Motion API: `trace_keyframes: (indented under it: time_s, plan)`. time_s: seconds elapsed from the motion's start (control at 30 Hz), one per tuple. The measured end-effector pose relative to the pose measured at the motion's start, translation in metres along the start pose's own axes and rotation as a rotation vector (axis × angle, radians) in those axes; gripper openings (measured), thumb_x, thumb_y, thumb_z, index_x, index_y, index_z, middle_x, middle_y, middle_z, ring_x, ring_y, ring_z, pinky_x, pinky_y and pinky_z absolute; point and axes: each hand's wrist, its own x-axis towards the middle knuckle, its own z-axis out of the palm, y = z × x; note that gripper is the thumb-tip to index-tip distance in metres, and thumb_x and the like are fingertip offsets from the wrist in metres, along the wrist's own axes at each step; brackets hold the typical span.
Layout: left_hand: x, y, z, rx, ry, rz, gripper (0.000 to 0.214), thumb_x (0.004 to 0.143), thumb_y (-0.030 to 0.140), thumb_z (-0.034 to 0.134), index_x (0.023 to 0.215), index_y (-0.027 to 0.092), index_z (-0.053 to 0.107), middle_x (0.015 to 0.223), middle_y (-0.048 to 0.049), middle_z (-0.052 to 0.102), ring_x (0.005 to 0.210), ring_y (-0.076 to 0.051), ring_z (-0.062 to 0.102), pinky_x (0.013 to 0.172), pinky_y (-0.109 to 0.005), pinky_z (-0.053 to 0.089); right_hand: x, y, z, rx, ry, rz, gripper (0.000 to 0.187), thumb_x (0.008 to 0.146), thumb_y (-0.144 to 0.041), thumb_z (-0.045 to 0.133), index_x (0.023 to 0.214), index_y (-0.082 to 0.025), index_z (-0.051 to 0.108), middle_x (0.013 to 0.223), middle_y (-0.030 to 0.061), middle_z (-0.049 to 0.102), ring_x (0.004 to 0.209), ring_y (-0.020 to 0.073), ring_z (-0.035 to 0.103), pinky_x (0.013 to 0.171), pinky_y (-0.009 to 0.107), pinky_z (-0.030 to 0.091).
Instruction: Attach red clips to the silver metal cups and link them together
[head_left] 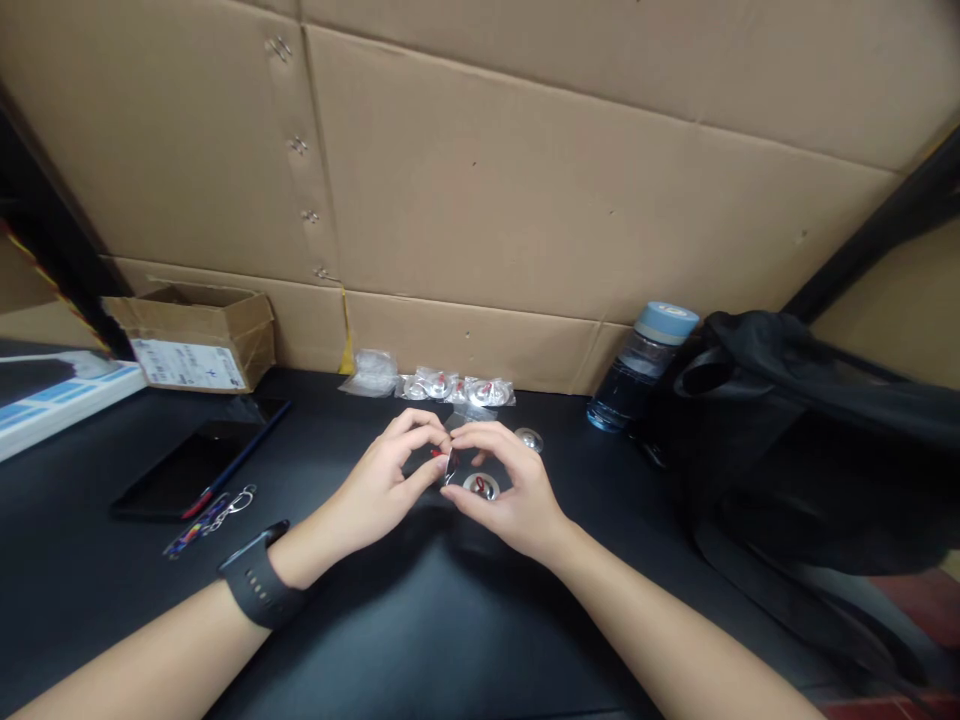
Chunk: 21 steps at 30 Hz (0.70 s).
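My left hand (pixel 386 475) and my right hand (pixel 517 490) meet over the middle of the black table. Between their fingertips they grip a small shiny round disc (pixel 451 466), seen nearly edge-on. A bit of red shows beside it at the left fingers. Just under my right hand lies a round white and silver piece (pixel 481 486) with a red mark on it, partly framed by the thumb and fingers. A clear, shiny round piece (pixel 529 439) rests beyond the right knuckles. Behind the hands, several silver round pieces in clear bags (pixel 457 388) lie in a row.
A stack of clear plastic bags (pixel 371 372) lies by the cardboard wall (pixel 465 180). On the left are an open cardboard box (pixel 202 335), a dark tablet (pixel 202 455) and a keychain (pixel 217 515). A water bottle (pixel 637 370) and a black bag (pixel 817 440) stand on the right.
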Motion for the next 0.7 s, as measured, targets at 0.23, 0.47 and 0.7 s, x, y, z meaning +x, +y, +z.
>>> trace_keyframes:
  time_s: [0.23,0.47,0.7]
  plan:
    - [-0.0016,0.0004,0.0005,0.142,0.021,0.010,0.013,0.098,0.028,0.056,0.101,0.026,0.069,0.114,-0.0059,0.060,0.111,-0.023,0.056,0.100,-0.040,0.045,-0.0008,0.0027,0.0012,0.002,0.009,0.024,0.044,0.080,-0.024,0.082,0.120,-0.031,0.066,0.118,0.0062,0.070,0.110,0.0256,0.066,0.079,0.037,0.060]
    - [-0.0021,0.0018,0.0020,0.194,0.023,0.014,0.013,0.097,0.027,0.057,0.101,0.026,0.069,0.113,-0.0058,0.060,0.108,-0.024,0.055,0.097,-0.041,0.044,-0.0027,0.0039,0.0027,0.044,0.020,0.074,0.034,0.079,-0.024,0.084,0.110,-0.029,0.070,0.120,0.0073,0.068,0.111,0.0252,0.065,0.077,0.035,0.060]
    - [-0.0032,0.0081,0.0005,0.332,0.078,0.031,0.011,0.094,0.027,0.059,0.095,0.026,0.070,0.111,-0.0061,0.061,0.107,-0.026,0.055,0.090,-0.042,0.043,-0.0037,0.0081,0.0031,0.081,-0.002,0.128,0.045,0.079,-0.026,0.083,0.120,-0.028,0.064,0.118,0.0075,0.067,0.105,0.0234,0.067,0.080,0.035,0.060]
